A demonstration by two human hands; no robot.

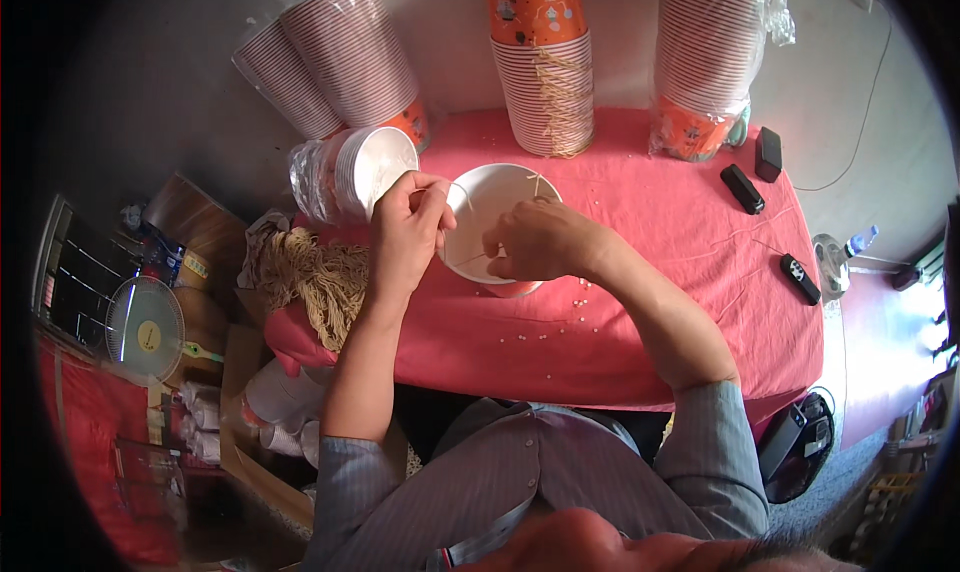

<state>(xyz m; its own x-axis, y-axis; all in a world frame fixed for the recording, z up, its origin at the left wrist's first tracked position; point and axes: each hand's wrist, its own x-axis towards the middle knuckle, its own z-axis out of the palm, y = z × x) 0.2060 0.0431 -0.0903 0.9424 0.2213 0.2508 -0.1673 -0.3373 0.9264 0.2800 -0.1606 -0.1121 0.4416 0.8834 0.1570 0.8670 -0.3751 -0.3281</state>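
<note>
A white-rimmed paper bucket [503, 173] stands upright on the red cloth, its open mouth facing me. At its left rim my left hand [408, 222] is closed in a pinch on a thin pale cord [462, 194], which loops over the mouth. My right hand [545, 240] reaches over the right side of the bucket with its fingers curled down into the mouth. What those fingers hold is hidden; a thin strand shows near their tips. A short tuft of cord [537, 182] sits at the far rim.
Behind stands a tall bucket stack [541, 92] with cords down its side. Plastic-wrapped stacks [350, 52] stand left, another [705, 62] right. A cord bundle [315, 277] hangs at the table's left edge. Small white beads [580, 305] and black devices [741, 189] lie on the cloth.
</note>
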